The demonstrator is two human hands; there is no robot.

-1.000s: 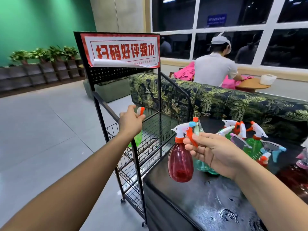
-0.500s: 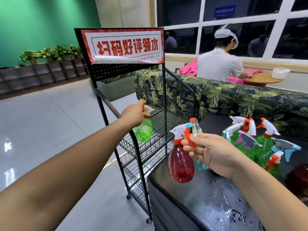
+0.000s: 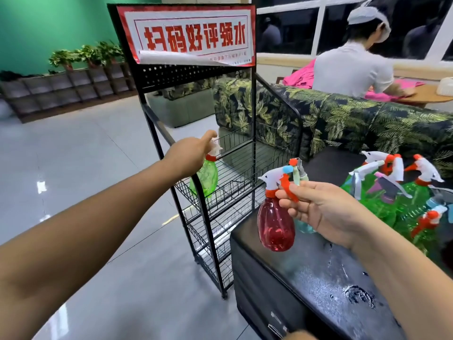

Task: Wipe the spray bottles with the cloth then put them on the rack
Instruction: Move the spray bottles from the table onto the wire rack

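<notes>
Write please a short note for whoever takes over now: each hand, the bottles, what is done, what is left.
Left grip: holds the green spray bottle by its head, at the top wire shelf of the rack; seems not yet set down.
Right grip: pinches the red spray bottle at its neck, above the black table.
More spray bottles wait on the table, farther right.
Done: no bottle stands on the rack in view. Cloth not in view; wiped or not, cannot tell.
Left: shelve green, then red, then the others.
</notes>
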